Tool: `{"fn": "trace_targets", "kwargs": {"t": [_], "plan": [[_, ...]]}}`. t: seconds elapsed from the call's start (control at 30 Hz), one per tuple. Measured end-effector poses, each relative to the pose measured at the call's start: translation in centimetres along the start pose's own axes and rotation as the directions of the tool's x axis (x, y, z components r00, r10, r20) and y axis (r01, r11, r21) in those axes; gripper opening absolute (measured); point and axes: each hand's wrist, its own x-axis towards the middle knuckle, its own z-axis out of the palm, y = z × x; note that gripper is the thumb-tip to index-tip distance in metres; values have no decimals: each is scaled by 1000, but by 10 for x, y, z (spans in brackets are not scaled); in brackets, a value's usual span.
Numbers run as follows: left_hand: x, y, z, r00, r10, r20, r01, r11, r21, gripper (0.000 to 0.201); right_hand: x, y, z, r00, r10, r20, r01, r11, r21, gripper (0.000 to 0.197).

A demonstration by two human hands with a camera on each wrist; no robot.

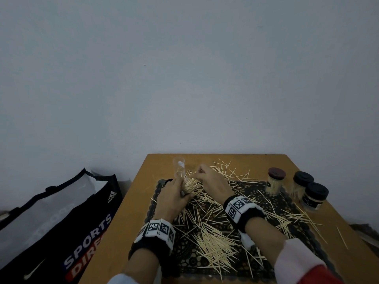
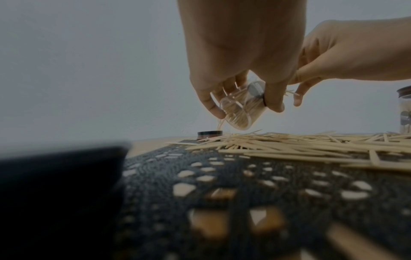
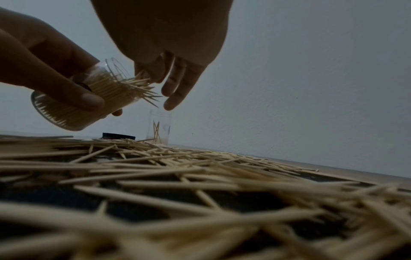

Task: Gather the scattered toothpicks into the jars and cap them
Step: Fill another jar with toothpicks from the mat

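My left hand (image 1: 179, 190) grips a clear jar (image 2: 240, 109), tilted with its mouth toward the right and packed with toothpicks. The fingers of my right hand (image 1: 202, 171) pinch the toothpicks (image 3: 133, 84) that stick out of that mouth. Loose toothpicks (image 1: 213, 240) lie scattered over a black lace mat (image 1: 287, 203). Behind the hands a second clear jar (image 3: 159, 126) stands upright and uncapped with a few toothpicks in it. A loose dark lid (image 3: 119, 136) lies on the mat beside it.
Three capped jars of toothpicks (image 1: 275, 181) (image 1: 302, 184) (image 1: 314, 196) stand at the right of the wooden table (image 1: 127, 222). A wall runs just behind the table. A black and white sports bag (image 1: 67, 218) sits on the floor to the left.
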Motion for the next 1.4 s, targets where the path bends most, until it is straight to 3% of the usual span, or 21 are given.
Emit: {"fn": "trace_targets", "kwargs": {"t": [0.1, 0.2, 0.37, 0.5, 0.7, 1.07, 1.4], "plan": [[0, 0, 0, 1000, -12, -6, 12, 1000, 12, 48, 2, -2, -1, 999, 21, 50, -20, 1000, -18, 38], [0, -2, -1, 998, -47, -43, 47, 999, 2, 53, 2, -4, -4, 995, 73, 71, -77, 995, 59, 37], [0, -2, -1, 997, -71, -35, 71, 997, -3, 47, -1, -7, -4, 967, 76, 244, -101, 991, 89, 49], [3, -5, 3, 999, -29, 23, 29, 1000, -4, 46, 0, -1, -1, 987, 49, 150, -61, 995, 81, 41], [4, -4, 3, 996, 4, 91, -7, 999, 38, 61, 0, -1, -3, 998, 48, 36, -51, 994, 93, 26], [5, -5, 4, 998, 2, 66, -3, 1000, 22, 52, -3, -13, -13, 981, 97, 167, -106, 993, 47, 24], [3, -5, 3, 999, -17, 41, 16, 1000, 14, 46, 0, -12, -13, 988, 128, 91, -142, 975, 168, 23]]}}
